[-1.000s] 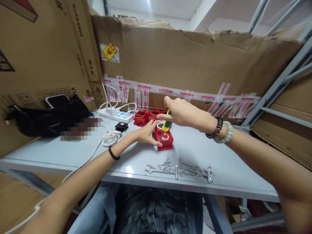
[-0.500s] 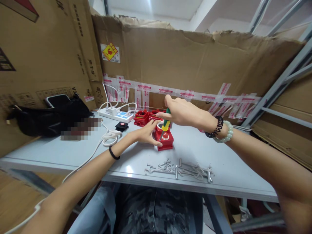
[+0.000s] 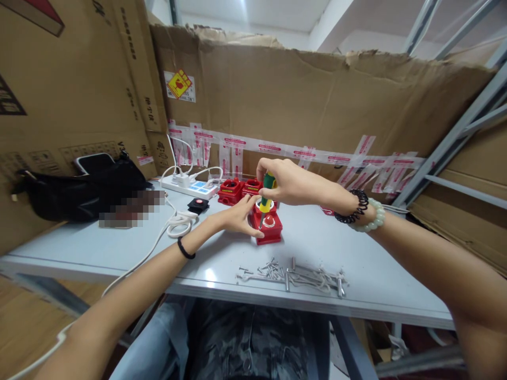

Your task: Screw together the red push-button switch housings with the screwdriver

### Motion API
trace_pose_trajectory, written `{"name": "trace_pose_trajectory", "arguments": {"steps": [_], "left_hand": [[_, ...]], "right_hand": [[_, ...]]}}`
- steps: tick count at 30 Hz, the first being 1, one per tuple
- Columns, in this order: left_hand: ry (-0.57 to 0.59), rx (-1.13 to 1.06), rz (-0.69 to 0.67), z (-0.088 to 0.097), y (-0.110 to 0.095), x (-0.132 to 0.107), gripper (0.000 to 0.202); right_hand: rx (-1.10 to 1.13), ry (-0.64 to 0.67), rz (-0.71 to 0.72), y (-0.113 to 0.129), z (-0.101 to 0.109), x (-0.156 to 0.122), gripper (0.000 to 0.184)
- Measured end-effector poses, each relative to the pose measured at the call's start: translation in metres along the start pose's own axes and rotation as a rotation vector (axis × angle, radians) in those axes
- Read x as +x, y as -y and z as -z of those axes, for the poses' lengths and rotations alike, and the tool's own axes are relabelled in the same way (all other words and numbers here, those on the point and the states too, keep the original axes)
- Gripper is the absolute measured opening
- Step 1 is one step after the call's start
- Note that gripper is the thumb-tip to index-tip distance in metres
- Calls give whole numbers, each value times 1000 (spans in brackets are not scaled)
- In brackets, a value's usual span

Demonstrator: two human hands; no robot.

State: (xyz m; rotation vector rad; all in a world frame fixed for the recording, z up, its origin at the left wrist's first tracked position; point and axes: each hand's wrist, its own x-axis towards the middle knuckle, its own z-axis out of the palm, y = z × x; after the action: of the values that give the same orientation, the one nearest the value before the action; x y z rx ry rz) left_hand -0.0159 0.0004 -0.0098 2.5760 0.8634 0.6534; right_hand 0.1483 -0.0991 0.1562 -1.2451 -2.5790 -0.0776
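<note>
Step in hand: apparently turning a screw at the near-left corner of the red housing [image 3: 272, 236]; the screw itself is too small to make out, and the direction of turning cannot be told.
Housing location: flat on the desk [image 3: 317, 237], in front of the person and beyond the loose screws [image 3: 272, 269], its red dome facing up.
Driver alignment: the screwdriver [image 3: 265, 204] leans slightly, its top toward the person's right; for a sound seat, the shaft is best brought square to the corner's face.
Downward pressure: to be applied along the shaft, firm and even, so that the tip does not slip.
Rotation: short turns should suit this hold; the wrist should work about the shaft's axis without pushing the handle sideways.
Bracing: the housing needs holding against twist; the thumb of the left hand [image 3: 241, 216] lies just beside the tip and would be safer lower on the side wall.
Right-hand grip: the right hand [image 3: 283, 182] is closed, fingers curled around the upper part of the green-and-yellow handle.
Left-hand grip: spread wide, thumb at the near-left corner, fingers toward the far-left side, the housing held between them; exact fingertip contact cannot be told.
</note>
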Motion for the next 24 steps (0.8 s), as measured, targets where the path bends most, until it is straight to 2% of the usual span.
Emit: {"name": "trace_pose_trajectory", "arguments": {"steps": [9,14,16,18,21,24], "left_hand": [[-21,35,-6,0,-1,-1,113],[-24,35,-13,-1,-1,0,114],[-24,39,-31,-1,0,1,111],[-23,51,-43,-1,1,1,108],[-32,43,-41,-1,1,2,110],[-49,0,-48,-2,1,1,111]], "right_hand": [[16,-130,41,-1,6,-4,20],[-139,-188,23,5,-6,-7,10],[-208,-120,-50,5,-17,-6,14],[-234,39,-122,2,-31,-2,23],[-210,273,-125,-3,-52,3,31],[-208,361,-140,-3,-66,7,29]]}}
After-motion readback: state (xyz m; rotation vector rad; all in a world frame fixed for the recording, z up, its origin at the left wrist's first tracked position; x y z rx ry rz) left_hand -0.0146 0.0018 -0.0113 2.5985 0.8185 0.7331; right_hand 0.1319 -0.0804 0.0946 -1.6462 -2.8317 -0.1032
